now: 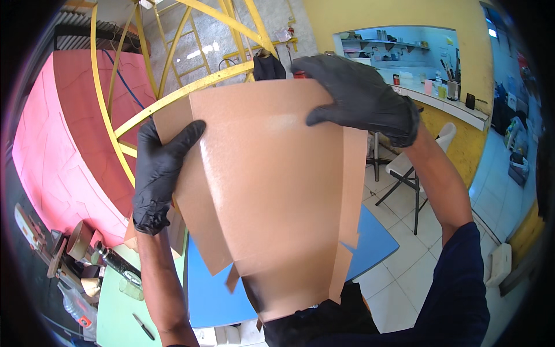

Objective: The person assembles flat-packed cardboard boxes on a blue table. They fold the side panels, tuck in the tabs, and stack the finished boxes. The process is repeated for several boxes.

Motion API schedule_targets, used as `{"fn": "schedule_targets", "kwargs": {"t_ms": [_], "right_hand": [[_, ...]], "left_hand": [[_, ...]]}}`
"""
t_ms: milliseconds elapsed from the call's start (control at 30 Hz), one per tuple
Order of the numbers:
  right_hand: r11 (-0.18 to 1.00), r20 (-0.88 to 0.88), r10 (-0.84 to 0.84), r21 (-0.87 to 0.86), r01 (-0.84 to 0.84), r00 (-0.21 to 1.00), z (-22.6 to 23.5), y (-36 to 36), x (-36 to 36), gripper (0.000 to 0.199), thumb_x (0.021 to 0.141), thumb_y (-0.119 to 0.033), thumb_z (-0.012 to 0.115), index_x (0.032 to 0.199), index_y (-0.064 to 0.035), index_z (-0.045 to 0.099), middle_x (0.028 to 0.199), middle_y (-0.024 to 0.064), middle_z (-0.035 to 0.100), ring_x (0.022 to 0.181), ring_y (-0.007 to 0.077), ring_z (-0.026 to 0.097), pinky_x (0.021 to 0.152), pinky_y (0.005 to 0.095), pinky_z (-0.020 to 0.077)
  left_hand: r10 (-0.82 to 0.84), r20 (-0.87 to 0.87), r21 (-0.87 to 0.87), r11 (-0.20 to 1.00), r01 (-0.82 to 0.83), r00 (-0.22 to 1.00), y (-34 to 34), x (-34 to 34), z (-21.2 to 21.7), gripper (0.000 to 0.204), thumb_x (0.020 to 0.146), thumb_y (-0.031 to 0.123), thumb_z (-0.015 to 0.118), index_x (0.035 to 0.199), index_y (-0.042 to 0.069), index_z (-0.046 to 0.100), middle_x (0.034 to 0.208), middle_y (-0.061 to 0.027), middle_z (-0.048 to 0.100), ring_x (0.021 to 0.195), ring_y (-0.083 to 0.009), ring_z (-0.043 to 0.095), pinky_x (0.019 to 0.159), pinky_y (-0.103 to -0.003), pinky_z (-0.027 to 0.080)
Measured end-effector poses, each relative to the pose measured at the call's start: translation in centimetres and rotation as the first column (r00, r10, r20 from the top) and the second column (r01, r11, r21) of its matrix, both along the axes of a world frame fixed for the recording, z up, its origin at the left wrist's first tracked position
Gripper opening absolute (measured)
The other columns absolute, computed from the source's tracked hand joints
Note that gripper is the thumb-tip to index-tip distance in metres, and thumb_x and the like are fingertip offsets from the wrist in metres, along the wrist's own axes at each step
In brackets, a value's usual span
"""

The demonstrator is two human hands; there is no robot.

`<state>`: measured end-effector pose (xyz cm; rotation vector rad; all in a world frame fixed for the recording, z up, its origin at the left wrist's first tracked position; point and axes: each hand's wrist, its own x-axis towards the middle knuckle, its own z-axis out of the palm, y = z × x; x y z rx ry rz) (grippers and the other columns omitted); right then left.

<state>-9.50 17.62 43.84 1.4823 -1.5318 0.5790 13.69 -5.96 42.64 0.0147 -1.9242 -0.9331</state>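
A large sheet of smooth, faintly glossy tan leather (272,191), cut in tapering panels with notched flaps at its lower edge, is held up in front of the camera above a blue table (370,240). Its left edge is gripped by the left hand (159,176) in a matte black glove, thumb laid across the front, while its upper right corner is pinched by the right hand (361,98), gloved alike. A curved yellow metal frame (173,87) and a pink padded form (63,144) are seen behind.
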Motion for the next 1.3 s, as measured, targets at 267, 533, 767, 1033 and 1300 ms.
{"fn": "schedule_targets", "kwargs": {"t_ms": [267, 533, 767, 1033, 1300], "right_hand": [[0.915, 0.597, 0.267, 0.09, -0.394, 0.757, -6.1, 0.4, -4.8, 0.032, 0.089, -0.013, 0.075, 0.119, -0.0027, 0.074, 0.111, 0.0134, 0.077, 0.098, 0.0268, 0.071, 0.081, 0.0337, 0.0539], [0.969, -0.276, 0.067, 0.248, 0.003, 0.959, -10.0, -1.0, -2.3, 0.035, 0.085, -0.012, 0.07, 0.12, -0.0118, 0.075, 0.128, 0.0089, 0.071, 0.12, 0.026, 0.065, 0.104, 0.0457, 0.045], [0.741, 0.646, 0.344, 0.259, -0.62, 0.682, -8.6, -7.2, 2.6, 0.026, 0.098, -0.012, 0.065, 0.12, -0.001, 0.072, 0.115, 0.0153, 0.074, 0.101, 0.0308, 0.069, 0.091, 0.0391, 0.0512], [0.75, 0.683, 0.399, 0.141, -0.647, 0.611, -11.3, -10.8, 4.2, 0.013, 0.094, -0.012, 0.072, 0.097, -0.0003, 0.077, 0.086, 0.0175, 0.075, 0.079, 0.0286, 0.072, 0.076, 0.0401, 0.0548], [0.727, 0.418, 0.577, 0.129, -0.674, 0.702, -12.3, -10.5, 6.8, 0.014, 0.087, -0.005, 0.071, 0.099, -0.0037, 0.077, 0.087, 0.0193, 0.074, 0.078, 0.0384, 0.07, 0.075, 0.0453, 0.054]], "left_hand": [[-0.113, 0.074, 0.208, 0.973, 0.096, 0.991, -6.7, 2.2, -4.7, 0.036, 0.085, 0.008, 0.086, 0.117, 0.0, 0.073, 0.101, -0.005, 0.077, 0.091, -0.0124, 0.07, 0.083, -0.028, 0.056], [-0.167, 0.269, -0.039, 0.982, 0.184, 0.949, -7.1, 3.1, -6.1, 0.015, 0.08, -0.004, 0.069, 0.09, 0.001, 0.08, 0.093, -0.009, 0.077, 0.088, -0.0171, 0.071, 0.082, -0.029, 0.055], [-0.206, 0.385, -0.097, 0.96, 0.262, 0.9, -1.9, 1.1, -6.9, 0.019, 0.073, -0.009, 0.075, 0.086, 0.003, 0.081, 0.095, -0.0086, 0.076, 0.091, -0.0171, 0.07, 0.088, -0.032, 0.054], [-0.296, 0.42, 0.052, 0.952, 0.303, 0.858, -1.0, 3.6, -3.1, 0.052, 0.093, -0.005, 0.063, 0.144, -0.002, 0.057, 0.132, -0.0095, 0.07, 0.121, -0.0188, 0.066, 0.103, -0.033, 0.052], [0.431, 0.717, -0.563, 0.821, 0.09, 0.548, 2.0, 1.8, -4.1, 0.034, 0.089, 0.028, 0.078, 0.111, 0.002, 0.075, 0.097, -0.023, 0.073, 0.09, -0.0405, 0.07, 0.082, -0.046, 0.054]]}}
